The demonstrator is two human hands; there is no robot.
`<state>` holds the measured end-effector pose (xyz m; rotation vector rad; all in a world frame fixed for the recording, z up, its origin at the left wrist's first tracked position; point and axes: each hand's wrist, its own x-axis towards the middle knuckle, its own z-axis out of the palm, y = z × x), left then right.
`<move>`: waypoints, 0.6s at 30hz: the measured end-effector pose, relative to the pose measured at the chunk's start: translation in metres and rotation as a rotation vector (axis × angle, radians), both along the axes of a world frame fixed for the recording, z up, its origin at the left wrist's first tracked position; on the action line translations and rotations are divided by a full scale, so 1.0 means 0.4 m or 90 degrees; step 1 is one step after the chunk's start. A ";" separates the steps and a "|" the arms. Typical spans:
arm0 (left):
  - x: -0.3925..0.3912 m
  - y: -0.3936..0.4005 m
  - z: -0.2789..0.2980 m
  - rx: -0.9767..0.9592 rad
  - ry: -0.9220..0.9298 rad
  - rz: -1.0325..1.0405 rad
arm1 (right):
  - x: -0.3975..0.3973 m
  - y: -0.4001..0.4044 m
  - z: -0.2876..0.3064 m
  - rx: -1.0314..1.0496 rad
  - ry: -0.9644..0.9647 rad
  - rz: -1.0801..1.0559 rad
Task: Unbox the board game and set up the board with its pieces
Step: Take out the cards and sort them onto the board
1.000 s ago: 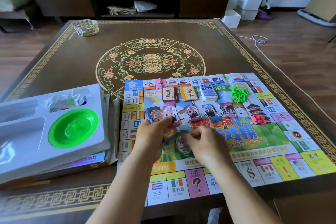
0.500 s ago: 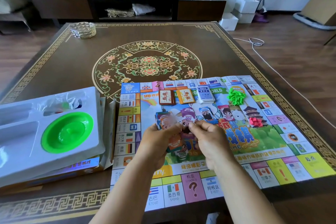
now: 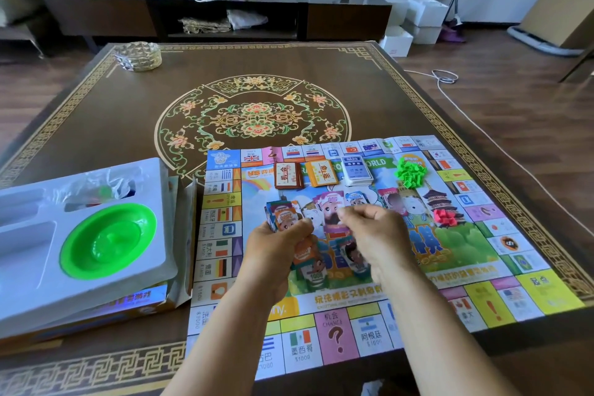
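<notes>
Over the game board (image 3: 450, 251) | left hand (image 3: 276, 254) is gripping a stack of play money (image 3: 281, 214) | right hand (image 3: 373, 235) is hovering, fingers curled, pinching nothing visible

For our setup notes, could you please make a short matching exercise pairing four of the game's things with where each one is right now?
Things:
1. green bowl
2. green houses
3. red pieces
4. play money stack

Places:
A. piled on the game board, near its far right corner
B. held in the left hand
C. seated in the white plastic tray, left of the board
D. on the board's right part, nearer the person than the green pile

Pairs: 1-C, 2-A, 3-D, 4-B
</notes>
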<state>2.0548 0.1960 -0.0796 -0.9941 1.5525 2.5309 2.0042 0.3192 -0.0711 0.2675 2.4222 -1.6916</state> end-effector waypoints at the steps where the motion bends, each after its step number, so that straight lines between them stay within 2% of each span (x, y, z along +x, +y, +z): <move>1: 0.000 -0.004 0.001 0.010 0.003 0.003 | -0.019 0.003 0.005 0.045 0.020 0.003; 5: -0.005 -0.016 0.005 0.048 0.000 -0.026 | -0.093 -0.011 0.006 0.223 0.046 0.054; 8: -0.006 -0.024 0.007 0.071 0.007 -0.043 | -0.130 -0.036 -0.013 0.296 0.014 0.081; 13: -0.005 -0.033 0.001 0.031 0.007 -0.039 | -0.134 -0.055 -0.034 0.395 0.009 0.108; 16: -0.005 -0.035 0.002 0.019 0.001 -0.023 | -0.121 -0.058 -0.029 0.420 0.033 0.089; 18: -0.004 -0.036 0.002 0.015 0.003 -0.015 | -0.101 -0.055 -0.015 0.350 0.037 0.084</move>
